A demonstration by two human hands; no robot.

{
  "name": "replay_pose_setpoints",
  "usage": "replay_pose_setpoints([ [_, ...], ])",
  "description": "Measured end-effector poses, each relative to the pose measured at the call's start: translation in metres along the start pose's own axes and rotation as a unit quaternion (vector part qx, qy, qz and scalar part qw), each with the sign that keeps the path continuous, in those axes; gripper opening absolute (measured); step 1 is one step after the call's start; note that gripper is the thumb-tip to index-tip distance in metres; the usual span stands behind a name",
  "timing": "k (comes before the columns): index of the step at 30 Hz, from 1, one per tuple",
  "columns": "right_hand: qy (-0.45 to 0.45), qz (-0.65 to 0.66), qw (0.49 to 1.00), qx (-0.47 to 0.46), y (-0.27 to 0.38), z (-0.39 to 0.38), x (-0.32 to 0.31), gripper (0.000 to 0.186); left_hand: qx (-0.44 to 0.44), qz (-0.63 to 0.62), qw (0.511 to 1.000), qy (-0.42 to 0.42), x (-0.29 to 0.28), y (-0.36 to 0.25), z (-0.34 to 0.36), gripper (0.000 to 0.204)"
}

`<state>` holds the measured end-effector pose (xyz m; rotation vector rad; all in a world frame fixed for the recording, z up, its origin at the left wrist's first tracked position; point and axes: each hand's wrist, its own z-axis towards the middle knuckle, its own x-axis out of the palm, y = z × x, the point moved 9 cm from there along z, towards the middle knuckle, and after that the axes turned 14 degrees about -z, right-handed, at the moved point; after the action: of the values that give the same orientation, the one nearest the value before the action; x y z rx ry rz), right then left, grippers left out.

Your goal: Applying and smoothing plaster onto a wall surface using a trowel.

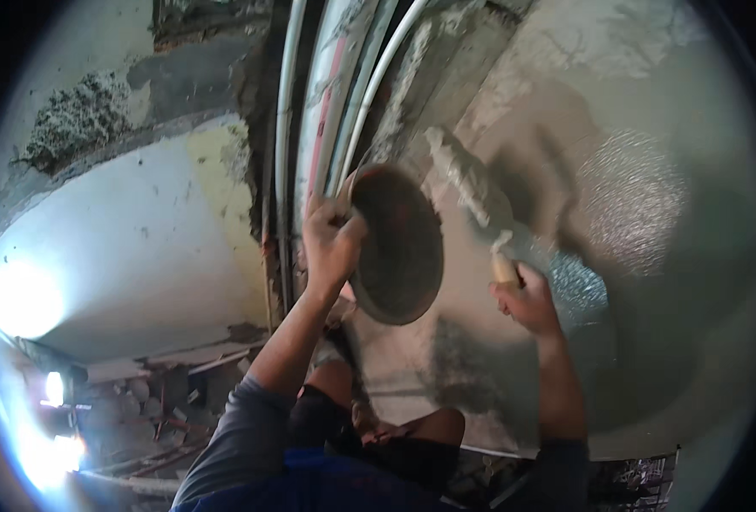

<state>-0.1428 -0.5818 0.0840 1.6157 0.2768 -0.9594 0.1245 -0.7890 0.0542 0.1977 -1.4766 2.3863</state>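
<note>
My left hand (333,243) is closed on the near-left rim of a dark round bucket (402,256). The bucket is tilted so its mouth faces me, and its inside is too dark to make out clearly. To the right, my right hand (529,300) is wrapped round the wooden handle of a trowel (470,181). Grey-beige wet mortar clings to the trowel's blade, which points up and left, just right of the bucket. Beside it is a wall (638,200) coated in smooth, wet plaster, shining in patches.
Several long pipes (327,111) run upward behind the bucket. Rough masonry (194,85) and a pale panel (139,230) lie at the left, with a bright lamp (24,299) glaring there. Rubble (160,410) covers the floor at lower left.
</note>
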Motion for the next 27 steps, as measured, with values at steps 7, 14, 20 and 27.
replay_pose_setpoints([
  [7, -0.051, 0.167, 0.983, 0.057, 0.038, 0.145, -0.147, 0.029, 0.033, -0.006, 0.999, -0.034, -0.034, 0.006, -0.017, 0.006],
  [14, -0.239, 0.095, 0.964, -0.068, 0.120, 0.159, -0.254, 0.033, -0.061, 0.084, 0.992, -0.071, -0.131, 0.034, -0.055, 0.008],
  [20, -0.187, -0.066, 0.980, -0.011, 0.097, 0.158, -0.173, 0.033, -0.068, 0.176, 0.977, -0.101, -0.208, 0.037, -0.078, 0.006],
  [27, -0.225, -0.271, 0.936, 0.008, 0.126, 0.208, -0.224, 0.024, -0.059, 0.173, 0.965, -0.187, -0.239, 0.012, -0.084, 0.015],
])
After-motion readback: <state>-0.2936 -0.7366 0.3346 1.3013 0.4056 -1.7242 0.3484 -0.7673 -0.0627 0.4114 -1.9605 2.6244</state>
